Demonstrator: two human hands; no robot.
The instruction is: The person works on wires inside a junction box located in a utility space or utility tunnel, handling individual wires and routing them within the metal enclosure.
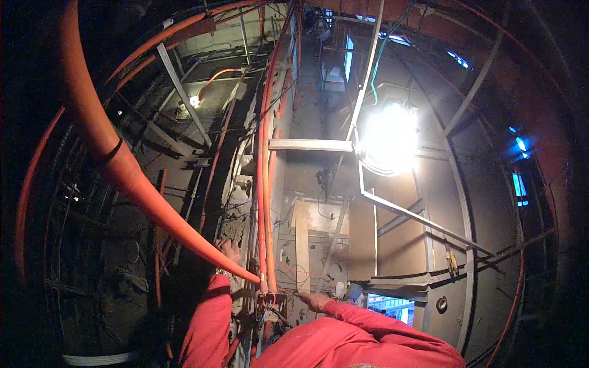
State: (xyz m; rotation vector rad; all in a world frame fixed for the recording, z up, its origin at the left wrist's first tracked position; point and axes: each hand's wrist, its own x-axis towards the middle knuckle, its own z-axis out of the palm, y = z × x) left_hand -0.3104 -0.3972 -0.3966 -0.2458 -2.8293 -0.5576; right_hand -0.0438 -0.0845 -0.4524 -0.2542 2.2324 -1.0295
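My left hand is at the rough masonry wall, beside the end of a thick orange conduit. Its fingers seem to lie against the wall top, and part of the hand is in shadow. On the other side of the upright orange conduits, my right hand is closed, with its fingertips pinched at a thin dark thing too small to name. Between my hands, several loose wires bunch at the lower ends of the conduits. Both my arms wear red sleeves.
A very bright lamp glares at the right, near a pale metal crossbar and thin metal struts. A wooden plank stands beyond my right hand. Dark framing and a smaller light lie left of the wall.
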